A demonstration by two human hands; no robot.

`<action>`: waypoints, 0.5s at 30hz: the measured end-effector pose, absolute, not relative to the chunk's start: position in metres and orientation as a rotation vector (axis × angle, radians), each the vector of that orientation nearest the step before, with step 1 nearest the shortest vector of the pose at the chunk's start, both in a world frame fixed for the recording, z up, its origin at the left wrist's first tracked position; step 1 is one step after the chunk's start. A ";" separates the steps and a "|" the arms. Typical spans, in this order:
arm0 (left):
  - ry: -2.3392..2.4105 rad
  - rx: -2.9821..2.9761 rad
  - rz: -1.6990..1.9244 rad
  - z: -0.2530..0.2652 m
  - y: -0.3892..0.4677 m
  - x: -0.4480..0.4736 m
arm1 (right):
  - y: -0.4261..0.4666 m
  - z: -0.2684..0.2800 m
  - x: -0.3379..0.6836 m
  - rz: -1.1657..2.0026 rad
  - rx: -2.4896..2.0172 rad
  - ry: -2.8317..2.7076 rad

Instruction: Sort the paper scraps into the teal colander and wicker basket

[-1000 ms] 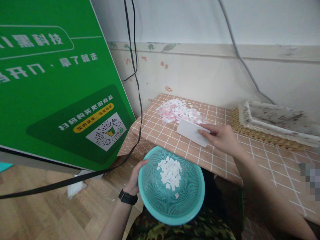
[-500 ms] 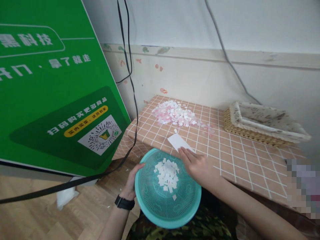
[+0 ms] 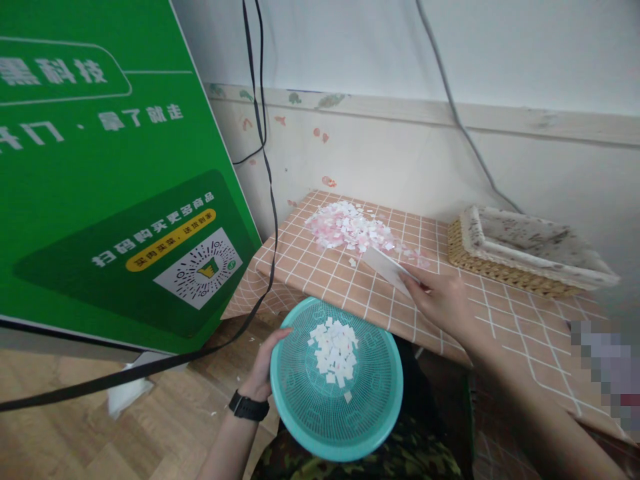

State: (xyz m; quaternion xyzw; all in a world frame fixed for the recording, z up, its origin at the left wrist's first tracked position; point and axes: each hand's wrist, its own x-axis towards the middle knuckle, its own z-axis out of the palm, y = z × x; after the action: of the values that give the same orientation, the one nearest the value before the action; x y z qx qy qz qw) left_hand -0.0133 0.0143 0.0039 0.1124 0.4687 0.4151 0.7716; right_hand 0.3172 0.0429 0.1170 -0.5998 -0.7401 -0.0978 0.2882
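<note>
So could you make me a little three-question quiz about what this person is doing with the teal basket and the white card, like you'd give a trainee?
1. True or false: the left hand holds the rim of the teal basket.
2. What does the right hand hold?
A. a white card
B. scissors
C. a spoon
3. Fill in: the card's far edge reaches the pile of pink and white ____ on the tiled table.

Key
1. True.
2. A, the white card.
3. Paper pieces; more white pieces lie in the basket.
</note>
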 end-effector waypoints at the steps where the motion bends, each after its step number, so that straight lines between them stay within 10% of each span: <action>1: 1.020 0.243 0.901 0.005 0.014 -0.013 | 0.050 0.118 0.314 -0.214 -1.577 -1.988; 15: 1.037 0.217 0.913 0.000 0.015 -0.014 | 0.074 0.141 0.313 0.001 -1.504 -2.119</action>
State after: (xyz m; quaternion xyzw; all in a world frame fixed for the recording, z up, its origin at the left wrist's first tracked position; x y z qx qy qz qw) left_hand -0.0139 0.0149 0.0002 0.0997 0.4771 0.4202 0.7654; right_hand 0.3135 0.0741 0.1405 -0.5577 -0.7855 0.0005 0.2681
